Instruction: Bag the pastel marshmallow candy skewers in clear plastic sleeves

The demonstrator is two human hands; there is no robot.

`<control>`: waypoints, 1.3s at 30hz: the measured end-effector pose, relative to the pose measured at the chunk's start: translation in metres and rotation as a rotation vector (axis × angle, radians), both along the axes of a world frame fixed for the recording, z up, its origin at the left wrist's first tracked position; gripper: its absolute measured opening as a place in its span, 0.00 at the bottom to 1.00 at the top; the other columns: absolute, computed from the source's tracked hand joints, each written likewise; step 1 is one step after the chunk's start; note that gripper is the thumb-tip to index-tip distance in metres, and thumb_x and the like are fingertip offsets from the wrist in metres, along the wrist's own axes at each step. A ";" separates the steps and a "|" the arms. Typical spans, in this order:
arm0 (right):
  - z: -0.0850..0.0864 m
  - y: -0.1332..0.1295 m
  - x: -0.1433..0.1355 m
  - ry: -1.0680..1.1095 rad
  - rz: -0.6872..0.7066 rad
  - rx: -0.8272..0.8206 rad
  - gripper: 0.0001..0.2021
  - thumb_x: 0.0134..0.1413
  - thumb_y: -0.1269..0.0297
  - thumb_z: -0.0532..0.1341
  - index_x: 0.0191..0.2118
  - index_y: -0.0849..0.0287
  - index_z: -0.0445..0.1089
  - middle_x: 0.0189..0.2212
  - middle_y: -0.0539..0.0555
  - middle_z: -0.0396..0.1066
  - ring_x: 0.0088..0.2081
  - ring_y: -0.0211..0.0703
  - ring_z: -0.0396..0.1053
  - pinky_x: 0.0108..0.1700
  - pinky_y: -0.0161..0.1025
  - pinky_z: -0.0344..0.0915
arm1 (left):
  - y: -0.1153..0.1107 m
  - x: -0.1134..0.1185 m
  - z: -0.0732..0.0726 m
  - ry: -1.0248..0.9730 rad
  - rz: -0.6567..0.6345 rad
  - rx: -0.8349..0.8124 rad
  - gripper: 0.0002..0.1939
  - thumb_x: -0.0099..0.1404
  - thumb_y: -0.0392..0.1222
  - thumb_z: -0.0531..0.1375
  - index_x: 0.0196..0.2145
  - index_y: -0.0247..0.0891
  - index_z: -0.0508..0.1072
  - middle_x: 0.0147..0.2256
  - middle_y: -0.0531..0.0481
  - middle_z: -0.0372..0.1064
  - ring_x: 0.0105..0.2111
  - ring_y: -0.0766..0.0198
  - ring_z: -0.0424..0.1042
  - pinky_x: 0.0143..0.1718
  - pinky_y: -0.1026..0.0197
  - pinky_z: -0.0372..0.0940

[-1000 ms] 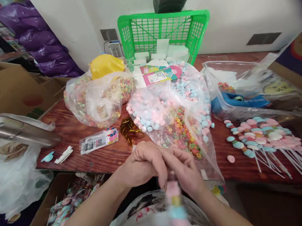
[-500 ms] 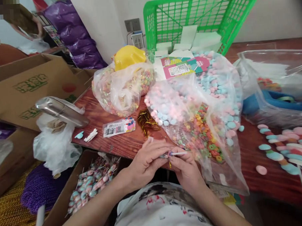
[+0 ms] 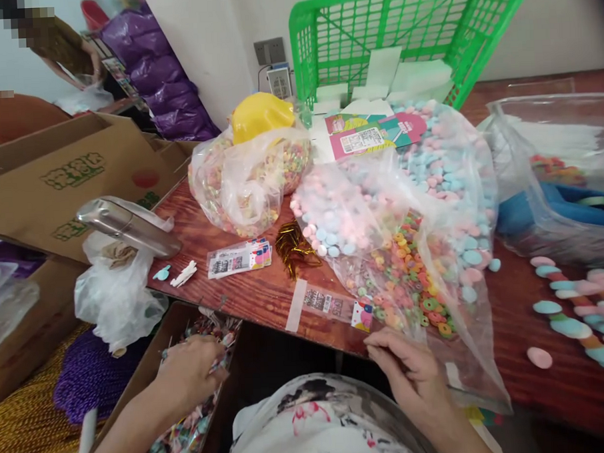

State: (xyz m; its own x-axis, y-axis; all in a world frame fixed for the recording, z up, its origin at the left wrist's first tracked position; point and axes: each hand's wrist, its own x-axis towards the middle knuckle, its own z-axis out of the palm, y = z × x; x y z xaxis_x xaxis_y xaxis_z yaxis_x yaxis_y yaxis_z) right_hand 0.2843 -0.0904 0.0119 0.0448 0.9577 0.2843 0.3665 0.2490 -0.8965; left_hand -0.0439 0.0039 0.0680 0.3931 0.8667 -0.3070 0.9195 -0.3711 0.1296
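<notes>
Left hand (image 3: 193, 371) has moved over the wrapped candies (image 3: 191, 433), grip unclear. Right hand (image 3: 411, 375) curls narrow, hold unclear, beside 1 clear printed sleeve (image 3: 330, 303) on the table (image 3: 248, 297). Looks light, limp, slippery; I'd pinch its edge.

Table (image 3: 260, 302), reddish-brown wood. Left: steel flask (image 3: 136, 227), stacked printed packets (image 3: 228, 262). Centre: gold ties (image 3: 291, 245). Near edge: single clear sachet (image 3: 330, 305). Right: loose pink disc (image 3: 540, 357). Far: green basket (image 3: 302, 53).
</notes>
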 end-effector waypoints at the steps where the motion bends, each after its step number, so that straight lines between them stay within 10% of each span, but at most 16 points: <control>1: 0.000 -0.001 0.001 0.011 -0.045 -0.005 0.06 0.61 0.71 0.56 0.37 0.57 0.69 0.28 0.50 0.70 0.30 0.38 0.68 0.32 0.32 0.64 | 0.001 0.011 -0.001 -0.073 -0.056 -0.048 0.06 0.57 0.35 0.58 0.27 0.38 0.75 0.28 0.50 0.73 0.30 0.61 0.72 0.34 0.62 0.65; 6: 0.013 -0.001 -0.009 -0.076 -0.038 0.105 0.09 0.60 0.75 0.54 0.40 0.57 0.68 0.29 0.51 0.70 0.30 0.38 0.68 0.32 0.34 0.65 | 0.013 0.124 -0.010 -0.318 -0.467 0.055 0.11 0.62 0.33 0.54 0.41 0.36 0.73 0.43 0.43 0.70 0.46 0.56 0.67 0.50 0.55 0.63; 11: 0.013 -0.021 0.017 -0.379 -0.157 0.143 0.12 0.58 0.77 0.52 0.41 0.57 0.70 0.32 0.54 0.73 0.33 0.41 0.71 0.36 0.38 0.67 | 0.027 0.187 -0.031 -0.100 -0.732 0.186 0.16 0.58 0.26 0.53 0.43 0.34 0.71 0.41 0.42 0.69 0.41 0.53 0.68 0.40 0.53 0.67; 21: -0.005 -0.080 0.179 -0.776 -1.159 -0.054 0.12 0.58 0.60 0.56 0.36 0.61 0.74 0.33 0.60 0.74 0.36 0.49 0.71 0.39 0.43 0.65 | 0.052 0.173 -0.060 -0.504 -0.693 0.598 0.11 0.65 0.30 0.53 0.42 0.35 0.72 0.39 0.44 0.72 0.38 0.57 0.69 0.38 0.57 0.67; 27: -0.022 -0.083 0.205 -0.908 -1.222 -0.384 0.19 0.58 0.51 0.54 0.36 0.60 0.74 0.34 0.60 0.74 0.33 0.49 0.69 0.34 0.42 0.60 | 0.056 0.178 -0.057 -0.529 -0.639 0.674 0.07 0.63 0.34 0.56 0.32 0.41 0.74 0.31 0.48 0.71 0.32 0.57 0.65 0.35 0.56 0.64; 39: -0.026 -0.077 0.215 -0.749 -1.283 -0.186 0.16 0.53 0.58 0.53 0.32 0.64 0.74 0.31 0.64 0.76 0.33 0.52 0.72 0.37 0.45 0.64 | 0.043 0.163 -0.066 -0.684 -0.600 0.522 0.11 0.68 0.37 0.51 0.39 0.40 0.74 0.36 0.47 0.74 0.35 0.60 0.72 0.38 0.60 0.68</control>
State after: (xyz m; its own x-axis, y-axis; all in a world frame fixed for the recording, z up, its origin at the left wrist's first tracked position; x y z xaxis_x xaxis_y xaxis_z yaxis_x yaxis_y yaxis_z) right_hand 0.4997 -0.1673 -0.0140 0.7637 0.4052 0.5025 0.6182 -0.6833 -0.3885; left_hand 0.1189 0.0470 0.0024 0.7509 0.4328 0.4989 0.3571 -0.9015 0.2445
